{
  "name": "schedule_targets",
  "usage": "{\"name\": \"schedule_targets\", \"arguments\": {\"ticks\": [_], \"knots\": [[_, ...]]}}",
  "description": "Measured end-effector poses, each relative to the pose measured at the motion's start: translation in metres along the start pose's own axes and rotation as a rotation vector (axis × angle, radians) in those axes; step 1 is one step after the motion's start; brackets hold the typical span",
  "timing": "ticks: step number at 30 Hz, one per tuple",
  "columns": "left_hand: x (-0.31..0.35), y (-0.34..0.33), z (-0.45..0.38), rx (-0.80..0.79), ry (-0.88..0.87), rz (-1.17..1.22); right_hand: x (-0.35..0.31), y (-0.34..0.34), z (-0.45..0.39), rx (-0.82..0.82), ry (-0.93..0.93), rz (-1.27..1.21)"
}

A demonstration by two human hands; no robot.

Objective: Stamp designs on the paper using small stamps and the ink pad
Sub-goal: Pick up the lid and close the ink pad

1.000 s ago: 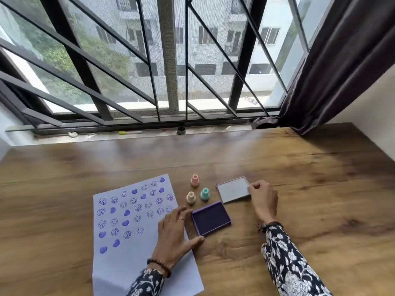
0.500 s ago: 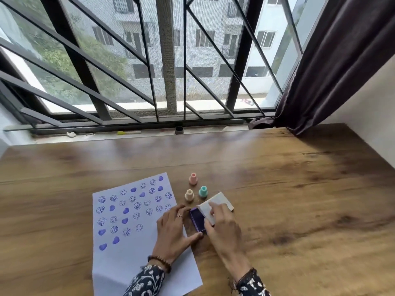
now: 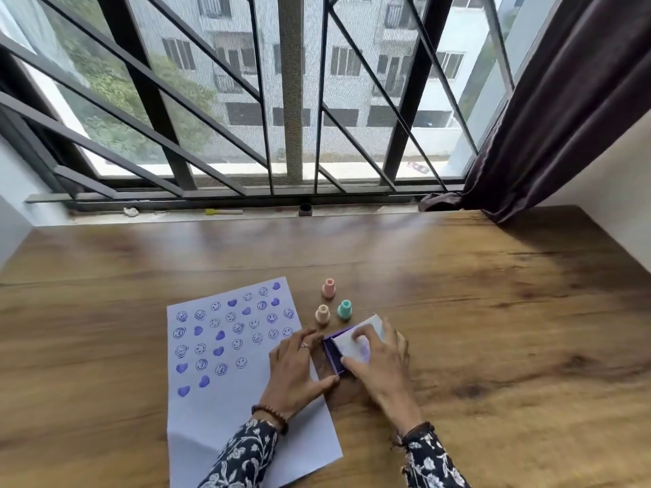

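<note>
A white paper [image 3: 225, 350] covered with several purple smiley and heart prints lies on the wooden table. To its right stand three small stamps: pink [image 3: 328, 288], cream [image 3: 322, 314] and teal [image 3: 344, 309]. Just below them sits the purple ink pad [image 3: 333, 355], with its clear lid [image 3: 359, 338] lying tilted over it. My right hand [image 3: 378, 364] grips the lid from the right, fingers on top. My left hand [image 3: 296, 373] rests flat on the paper's right edge, its thumb against the pad's near left corner.
The wooden table [image 3: 493, 329] stretches to the right and left. A window sill with a small black cap [image 3: 305, 209] and a yellow-tipped stick [image 3: 223, 212] runs behind, under a barred window. A dark curtain [image 3: 549, 110] hangs at the right.
My right hand picked the lid up from the table at the right and carried it left over the ink pad, where it now covers most of it. My left hand stayed put.
</note>
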State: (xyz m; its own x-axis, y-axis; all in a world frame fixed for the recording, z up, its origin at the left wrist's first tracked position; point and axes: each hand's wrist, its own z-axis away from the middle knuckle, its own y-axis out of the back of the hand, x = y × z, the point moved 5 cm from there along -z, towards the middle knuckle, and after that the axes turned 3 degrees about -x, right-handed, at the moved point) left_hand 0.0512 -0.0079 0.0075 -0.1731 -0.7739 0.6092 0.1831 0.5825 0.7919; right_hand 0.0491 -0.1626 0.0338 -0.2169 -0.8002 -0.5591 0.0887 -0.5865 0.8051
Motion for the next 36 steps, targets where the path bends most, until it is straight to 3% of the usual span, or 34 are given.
{"name": "schedule_targets", "arguments": {"ticks": [6,36], "knots": [[-0.002,0.0,0.0,0.008,-0.011,0.016,-0.008,0.006,0.014,0.126,-0.017,-0.051],[0.001,-0.001,0.001,0.059,0.009,-0.016,-0.014,-0.003,0.005,-0.016,-0.157,-0.014]]}}
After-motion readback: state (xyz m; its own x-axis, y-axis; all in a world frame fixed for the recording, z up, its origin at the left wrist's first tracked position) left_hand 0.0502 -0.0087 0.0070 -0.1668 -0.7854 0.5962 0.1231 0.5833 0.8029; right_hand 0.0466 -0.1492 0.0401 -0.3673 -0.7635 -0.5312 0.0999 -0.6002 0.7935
